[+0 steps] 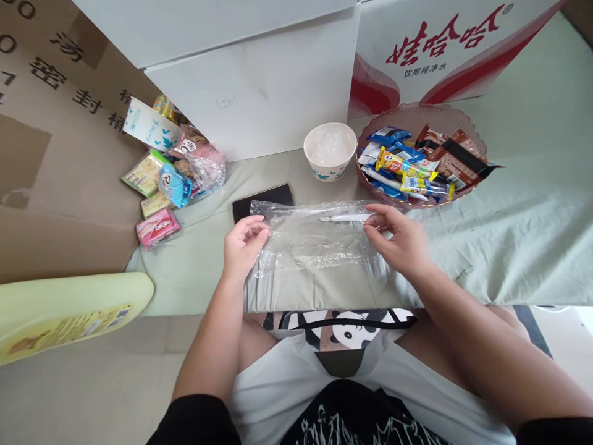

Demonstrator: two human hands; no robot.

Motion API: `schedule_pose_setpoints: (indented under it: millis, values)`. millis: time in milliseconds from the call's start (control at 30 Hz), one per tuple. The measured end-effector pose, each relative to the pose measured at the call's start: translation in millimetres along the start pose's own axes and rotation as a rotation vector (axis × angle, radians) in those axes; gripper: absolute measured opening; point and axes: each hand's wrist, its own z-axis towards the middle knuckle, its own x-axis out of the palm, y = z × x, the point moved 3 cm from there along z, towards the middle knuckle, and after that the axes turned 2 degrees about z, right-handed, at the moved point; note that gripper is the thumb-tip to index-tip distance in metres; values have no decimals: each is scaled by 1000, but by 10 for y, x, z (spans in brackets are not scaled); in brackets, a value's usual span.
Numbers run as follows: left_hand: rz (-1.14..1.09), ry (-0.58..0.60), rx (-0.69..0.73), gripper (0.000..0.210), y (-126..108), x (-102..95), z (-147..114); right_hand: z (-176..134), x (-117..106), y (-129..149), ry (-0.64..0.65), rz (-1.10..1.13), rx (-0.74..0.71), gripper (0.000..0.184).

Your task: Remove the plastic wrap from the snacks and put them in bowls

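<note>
A sheet of clear plastic film (315,238), perhaps a bag, is stretched loosely between both hands above the cloth-covered table. My left hand (245,241) is closed in a pinch on its left edge. At the opposite edge, my right hand (393,235) pinches the film between thumb and fingers. A thin white stick-like tool (343,218) with a greyish tip shows through the plastic, its right end by my right fingers; whether it is held or just lies there I cannot tell. Behind the film's left part rests a dark phone (264,201), partly covered.
Beyond the film stands a white paper bowl (330,151) lined with clear plastic. A pink scalloped bowl (467,117) holds several wrapped snacks. Snack packets (157,228) and a tilted paper cup (151,127) lie left. White boxes (259,99) close off the back; a yellow-green bottle (69,309) stands lower left.
</note>
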Motion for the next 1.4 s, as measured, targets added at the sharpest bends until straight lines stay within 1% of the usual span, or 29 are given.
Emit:
schedule_pose_setpoints:
  millis: [67,133,200,267,333,433,500,533,600,667,800,833,900,933,967,1000,1067,1100,1167,1233,1300,1400]
  values:
    - [119,-54,42,32,19,-7,1,5,-3,1,-18,-92,-37,31]
    - [184,-76,77,29,22,-12,1,11,-5,-5,-37,-152,-65,29]
    - [240,-68,129,23,-2,-13,-1,14,-6,-14,-52,-195,-90,27]
    - [294,-57,209,18,-50,-13,-12,9,-9,-11,-79,-244,-126,19]
    - [303,-61,285,16,-95,-19,-29,-5,-18,16,-126,-286,-175,12]
    - [217,-82,333,19,-113,-45,-49,-40,-35,89,-184,-292,-254,12]
    - [112,-98,339,23,-101,-60,-52,-59,-44,137,-186,-267,-301,11]
    - [52,-107,330,25,-93,-65,-49,-65,-46,153,-170,-244,-320,10]
    - [-72,-115,289,29,-80,-59,-38,-69,-35,157,-89,-175,-341,11]
    - [-174,-100,211,34,-78,-32,-25,-67,-2,117,32,-62,-294,15]
    - [-316,-46,81,39,-130,38,-24,-80,101,12,232,276,-71,17]
    - [-343,-46,68,39,-150,45,-27,-87,133,9,287,327,-52,27]
    - [-383,-64,52,40,-191,44,-31,-100,192,23,409,330,-46,53]
    - [-393,-79,43,41,-209,37,-32,-103,213,28,462,296,-40,59]
    - [-398,-102,34,41,-222,25,-31,-103,228,28,504,245,-27,55]
    - [-399,-128,25,42,-232,11,-30,-98,234,24,532,189,-10,42]
    - [-388,-176,8,43,-236,-17,-27,-82,222,15,542,108,9,14]
    - [-377,-192,-1,43,-228,-29,-27,-72,209,14,527,100,11,13]
    - [-343,-190,-18,43,-198,-39,-24,-62,183,19,486,157,25,22]
    - [-305,-164,-14,42,-160,-40,-18,-69,177,25,466,294,80,26]
    - [-273,-151,1,41,-130,-40,-5,-91,197,33,481,440,161,30]
    - [-254,-177,-8,41,-109,-46,21,-123,241,64,513,606,236,34]
